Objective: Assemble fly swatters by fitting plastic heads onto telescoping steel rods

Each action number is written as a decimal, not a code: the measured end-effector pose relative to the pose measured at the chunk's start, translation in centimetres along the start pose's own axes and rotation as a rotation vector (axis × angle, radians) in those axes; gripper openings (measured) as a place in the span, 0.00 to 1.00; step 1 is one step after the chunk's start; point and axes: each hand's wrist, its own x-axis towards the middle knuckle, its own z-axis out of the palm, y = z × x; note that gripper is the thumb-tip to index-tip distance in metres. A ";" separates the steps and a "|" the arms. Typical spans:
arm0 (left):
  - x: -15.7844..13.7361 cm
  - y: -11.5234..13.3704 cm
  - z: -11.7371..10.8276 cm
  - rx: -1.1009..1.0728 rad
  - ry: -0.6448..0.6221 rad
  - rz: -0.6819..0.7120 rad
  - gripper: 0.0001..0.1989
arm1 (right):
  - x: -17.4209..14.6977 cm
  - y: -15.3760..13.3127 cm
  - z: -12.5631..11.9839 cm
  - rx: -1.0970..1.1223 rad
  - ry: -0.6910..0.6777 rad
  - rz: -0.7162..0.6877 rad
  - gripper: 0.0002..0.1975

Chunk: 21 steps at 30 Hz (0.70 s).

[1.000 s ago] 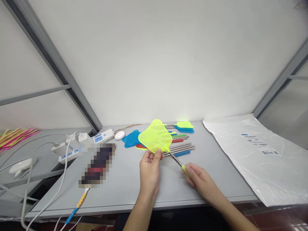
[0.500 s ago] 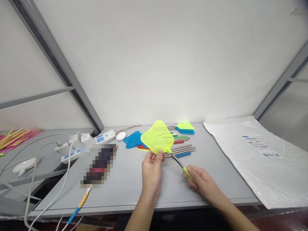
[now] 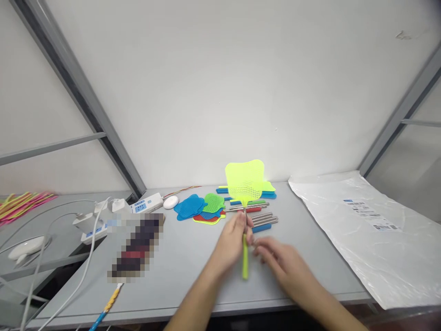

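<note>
Far left of the yellow-green swatter (image 3: 245, 181), a bundle of pink and yellow strands (image 3: 24, 207) runs off the edge of view; nearer on that side, a pixelated object (image 3: 141, 243) is blanked out, so no telling what it is; just beyond the swatter, bright heads are half covered by its own; right of it, the right hand (image 3: 279, 255) is smeared by blur, and both forearms are cut off below!

And the swatter itself, held up over the bench (image 3: 179, 262), between the hands; its broad, rounded head is up, washed out to a glare on top, finely holed lower down; a slim metal shaft drops to a smooth yellow-green grip; the left hand (image 3: 232, 239) has its fingers closed round that shaft; the right hand's fingers are bent just beside the grip, and whether they hold or touch anything, I cannot tell!

Now the textures, left of the swatter first; a glossy white disc (image 3: 171, 202), then flat, meshed blue heads (image 3: 189, 207), overlapping a perforated green head (image 3: 214, 202); just right of the swatter, shiny metal rods (image 3: 265, 219) lie beside a blue grip (image 3: 263, 228); far right, a crinkled white plastic bag (image 3: 324, 230), its printed label (image 3: 370, 215) too small to read.
</note>
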 end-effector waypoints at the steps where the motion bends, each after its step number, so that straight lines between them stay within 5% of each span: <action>1: 1.1 1.2 -0.8 0.037 -0.071 -0.008 0.22 | 0.3 0.0 -1.4 -0.140 0.134 -0.036 0.16; 3: 3.2 3.7 -2.4 0.168 -0.161 -0.053 0.22 | 1.3 0.1 -4.4 -0.446 0.430 -0.222 0.18; 5: 5.1 5.8 -3.6 0.359 -0.235 -0.082 0.21 | 2.7 0.4 -7.3 -0.773 0.560 -0.440 0.24; 8: 7.8 7.4 -4.6 0.641 -0.412 -0.110 0.17 | 5.2 1.3 -10.5 -1.124 0.482 -0.539 0.24; 11: 10.9 7.2 -5.2 0.886 -0.512 -0.031 0.16 | 8.0 3.3 -12.3 -1.211 0.141 -0.651 0.26; 14: 14.8 6.1 -6.2 1.023 -0.497 0.102 0.14 | 10.9 6.3 -13.6 -1.218 -0.030 -0.679 0.30; 21: 22.2 2.5 -9.6 1.150 -0.322 0.309 0.12 | 17.0 12.6 -14.7 -1.209 -0.059 -0.480 0.33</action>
